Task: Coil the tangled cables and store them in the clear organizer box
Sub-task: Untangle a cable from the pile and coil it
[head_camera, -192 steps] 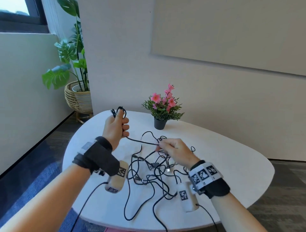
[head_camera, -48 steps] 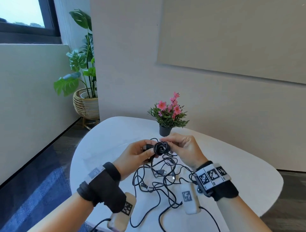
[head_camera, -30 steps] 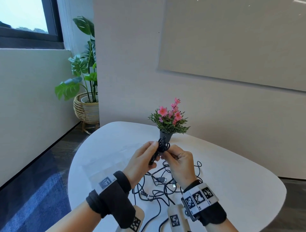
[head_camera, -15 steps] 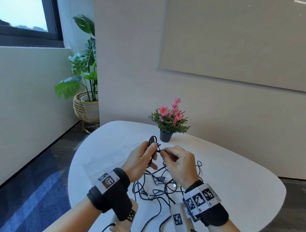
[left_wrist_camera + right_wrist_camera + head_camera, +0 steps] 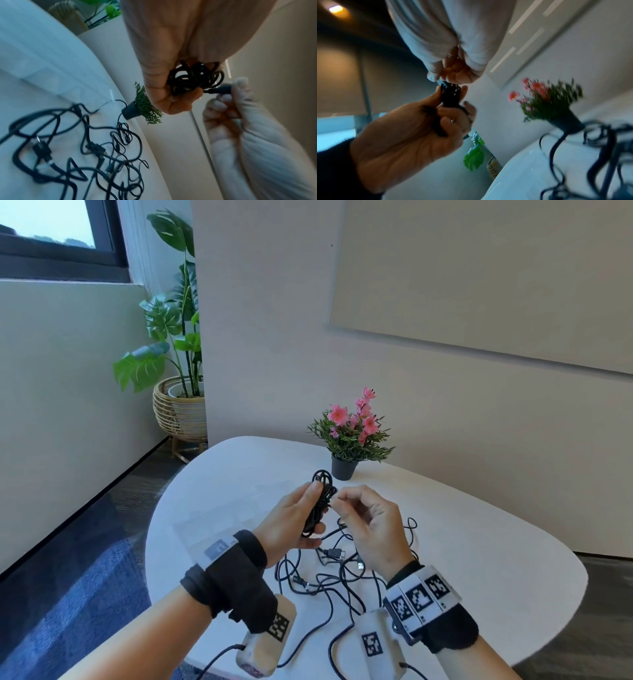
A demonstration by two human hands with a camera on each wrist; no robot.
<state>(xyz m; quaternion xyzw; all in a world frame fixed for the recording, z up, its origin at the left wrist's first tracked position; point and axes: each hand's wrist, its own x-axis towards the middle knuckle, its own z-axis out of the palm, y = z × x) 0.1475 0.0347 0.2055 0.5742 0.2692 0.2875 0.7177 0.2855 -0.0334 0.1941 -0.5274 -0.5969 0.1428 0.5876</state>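
Having been wound tight over the last seconds, one coil [image 5: 320,501] is gripped in the left hand [image 5: 291,522] above the table [image 5: 479,542]; its plug end [image 5: 221,90] is pinched by the right hand [image 5: 371,525]. Remaining tangle [image 5: 329,573] awaits; no box is seen.

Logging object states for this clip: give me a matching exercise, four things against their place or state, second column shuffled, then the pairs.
Things:
1. coiled cable
2. cable plug end
3. tangled cables
4. flower pot

States:
A. standing on the white table near the wall
B. pinched by the right hand
C. lying loose on the table
D. gripped in the left hand, held above the table

Pairs: 1-D, 2-B, 3-C, 4-A
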